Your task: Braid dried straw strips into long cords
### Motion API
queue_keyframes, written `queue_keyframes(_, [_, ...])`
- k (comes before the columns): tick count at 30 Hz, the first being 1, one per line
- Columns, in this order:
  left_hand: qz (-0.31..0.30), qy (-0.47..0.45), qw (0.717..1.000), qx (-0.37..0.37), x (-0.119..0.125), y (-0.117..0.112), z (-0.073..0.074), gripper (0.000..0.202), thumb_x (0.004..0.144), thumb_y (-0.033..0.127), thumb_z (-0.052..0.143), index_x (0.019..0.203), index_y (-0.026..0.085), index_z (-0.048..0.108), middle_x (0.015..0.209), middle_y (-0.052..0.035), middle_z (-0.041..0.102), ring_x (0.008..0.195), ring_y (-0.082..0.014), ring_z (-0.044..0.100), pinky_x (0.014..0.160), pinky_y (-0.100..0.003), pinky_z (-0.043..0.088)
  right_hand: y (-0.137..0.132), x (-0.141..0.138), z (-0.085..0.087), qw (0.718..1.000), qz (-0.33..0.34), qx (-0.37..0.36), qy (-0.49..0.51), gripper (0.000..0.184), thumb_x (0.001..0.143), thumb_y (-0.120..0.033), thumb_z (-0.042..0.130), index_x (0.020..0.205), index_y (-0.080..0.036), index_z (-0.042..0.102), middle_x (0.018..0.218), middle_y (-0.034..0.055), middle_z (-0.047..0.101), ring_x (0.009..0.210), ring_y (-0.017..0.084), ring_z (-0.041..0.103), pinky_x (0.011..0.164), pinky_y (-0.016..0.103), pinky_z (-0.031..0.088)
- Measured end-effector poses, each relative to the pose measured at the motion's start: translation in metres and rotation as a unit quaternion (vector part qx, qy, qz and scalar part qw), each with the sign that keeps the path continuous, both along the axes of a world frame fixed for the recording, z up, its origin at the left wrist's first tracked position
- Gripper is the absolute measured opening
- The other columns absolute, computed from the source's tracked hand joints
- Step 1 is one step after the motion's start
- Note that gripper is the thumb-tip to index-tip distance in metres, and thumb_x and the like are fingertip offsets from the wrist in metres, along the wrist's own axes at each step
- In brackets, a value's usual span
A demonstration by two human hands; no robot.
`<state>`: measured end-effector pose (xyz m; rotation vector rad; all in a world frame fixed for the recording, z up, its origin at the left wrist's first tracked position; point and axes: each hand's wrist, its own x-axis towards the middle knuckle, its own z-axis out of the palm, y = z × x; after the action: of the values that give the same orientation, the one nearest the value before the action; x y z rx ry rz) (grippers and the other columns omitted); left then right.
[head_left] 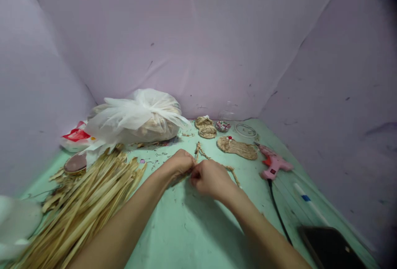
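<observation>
Both my hands meet at the middle of the green table (192,227), pinching a thin braided straw cord (200,151) that runs away from the fingers. My left hand (180,163) is closed on the cord's near part, with loose straw strands trailing under it. My right hand (209,178) is closed on the same cord just to the right; another piece of braid (234,174) shows past its knuckles. A big heap of flat dry straw strips (89,198) lies to the left of my left forearm.
A tied white plastic bag (139,116) of straw stands at the back. Two small woven straw pieces (206,127), a woven sole (237,147), a dish of beads (222,126), a pink glue gun (274,163) with its black cable, a white stick (310,203) and a dark phone (330,246) lie right.
</observation>
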<state>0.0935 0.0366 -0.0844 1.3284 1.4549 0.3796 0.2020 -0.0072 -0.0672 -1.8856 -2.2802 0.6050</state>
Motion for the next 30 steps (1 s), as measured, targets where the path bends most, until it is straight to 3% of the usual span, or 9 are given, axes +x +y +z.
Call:
queue_keyframes(3, [-0.027,-0.012,1.0,-0.008,-0.004,-0.001,0.009,0.01,0.053,0.008,0.048,0.045,0.014,0.046,0.031,0.006,0.03,0.03,-0.004,0.02,0.034,-0.02,0.012,0.015,0.019,-0.003,0.986,-0.082,-0.014,0.143,0.02,0.067,-0.033,0.055,0.065,-0.017,0.066,0.059,0.0033,0.062,0.055,0.014,0.053,0.048,0.022,0.032])
queue_keyframes(5, [-0.039,-0.025,0.999,-0.014,-0.005,-0.001,0.012,0.01,0.055,0.011,0.049,0.045,0.014,0.046,0.032,0.0059,0.032,0.029,-0.004,0.021,0.034,-0.02,0.011,0.024,0.026,-0.009,0.955,-0.162,0.003,0.247,0.019,0.07,-0.03,0.053,0.069,-0.014,0.063,0.062,0.0039,0.061,0.055,0.011,0.052,0.049,0.02,0.035])
queue_keyframes(10, [-0.061,-0.041,0.997,0.008,-0.006,0.002,0.002,0.011,0.052,0.01,0.044,0.043,0.016,0.041,0.031,0.0073,0.025,0.03,-0.0039,0.016,0.036,-0.021,0.009,0.028,0.012,-0.025,0.865,-0.209,-0.193,0.413,0.011,0.072,-0.018,0.047,0.067,-0.012,0.055,0.047,-0.0012,0.051,0.04,0.007,0.043,0.041,0.018,0.031])
queue_keyframes(13, [-0.066,-0.024,0.997,0.044,-0.007,0.005,-0.01,0.009,0.051,0.011,0.044,0.043,0.016,0.042,0.032,0.0072,0.026,0.033,-0.0043,0.018,0.037,-0.021,0.011,0.028,0.006,-0.034,0.869,-0.215,-0.181,0.407,0.008,0.068,-0.016,0.049,0.061,-0.013,0.054,0.037,-0.0065,0.037,0.033,0.004,0.028,0.036,0.018,0.021])
queue_keyframes(17, [-0.077,0.108,0.987,0.095,-0.006,0.005,-0.014,0.008,0.052,0.017,0.049,0.046,0.014,0.052,0.035,0.0037,0.037,0.036,-0.0075,0.03,0.04,-0.022,0.021,0.032,0.012,-0.043,0.885,-0.196,-0.162,0.391,0.009,0.063,-0.014,0.053,0.054,-0.012,0.054,0.038,-0.0059,0.038,0.036,0.004,0.026,0.037,0.019,0.017])
queue_keyframes(20, [-0.102,0.213,0.964,0.126,-0.013,0.005,0.001,0.012,0.054,0.024,0.055,0.052,0.014,0.061,0.044,-0.0016,0.051,0.045,-0.0125,0.045,0.045,-0.023,0.029,0.033,0.015,-0.046,0.899,-0.176,-0.159,0.368,0.012,0.062,-0.016,0.054,0.051,-0.013,0.051,0.037,-0.0064,0.035,0.035,0.004,0.025,0.037,0.02,0.015])
queue_keyframes(23, [-0.1,0.245,0.944,0.196,-0.035,0.004,0.034,0.02,0.058,0.032,0.057,0.064,0.016,0.066,0.06,-0.0043,0.061,0.057,-0.0144,0.051,0.053,-0.024,0.034,0.032,0.015,-0.045,0.904,-0.182,-0.163,0.35,0.012,0.063,-0.017,0.053,0.052,-0.014,0.051,0.036,-0.0069,0.033,0.034,0.004,0.024,0.037,0.02,0.015])
queue_keyframes(27, [-0.007,0.297,0.918,0.263,-0.076,-0.009,0.077,0.019,0.064,0.028,0.049,0.067,0.018,0.064,0.062,-0.0023,0.061,0.058,-0.0141,0.051,0.054,-0.024,0.034,0.031,0.016,-0.044,0.887,-0.185,-0.18,0.383,0.012,0.062,-0.02,0.054,0.052,-0.014,0.051,0.038,-0.0055,0.036,0.036,0.005,0.024,0.038,0.02,0.016])
queue_keyframes(30, [-0.011,0.35,0.908,0.229,-0.099,-0.027,0.089,0.015,0.062,0.025,0.049,0.061,0.019,0.062,0.058,-0.0008,0.059,0.056,-0.0144,0.05,0.051,-0.024,0.032,0.032,0.018,-0.046,0.879,-0.179,-0.194,0.398,0.012,0.062,-0.022,0.055,0.054,-0.014,0.052,0.039,-0.005,0.038,0.036,0.005,0.023,0.038,0.021,0.013])
